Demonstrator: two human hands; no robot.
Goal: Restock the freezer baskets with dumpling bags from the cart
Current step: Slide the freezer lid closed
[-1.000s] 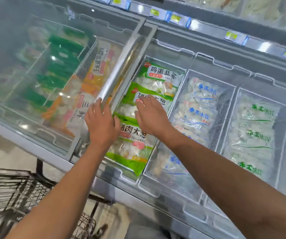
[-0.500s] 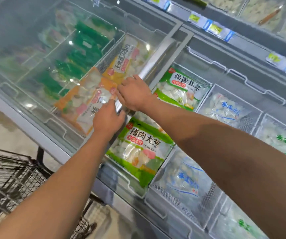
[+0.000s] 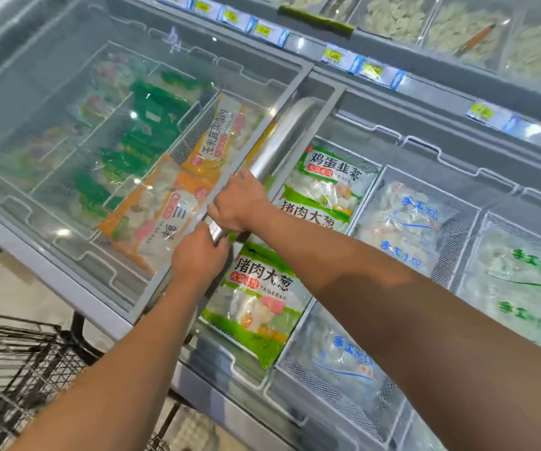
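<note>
Both the left hand (image 3: 199,255) and right hand (image 3: 238,201) clench the freezer lid's metal handle (image 3: 275,148). The green dumpling bags (image 3: 259,301) filling the basket (image 3: 230,362) beside it are probably stiff, frosty-slick; best pinched by an edge.

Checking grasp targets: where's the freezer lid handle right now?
Head view, centre: the lid handle runs diagonally between the orange bags and green bags, both hands gripping its near end.

Both bare forearms extend forward and upward from the lower frame edge, converging near frame center, with the left hand (image 3: 199,255) positioned just below the right hand (image 3: 240,201), knuckles up, and the fingers (image 3: 218,213) of each hand curled closed in a gripping pose.
</note>
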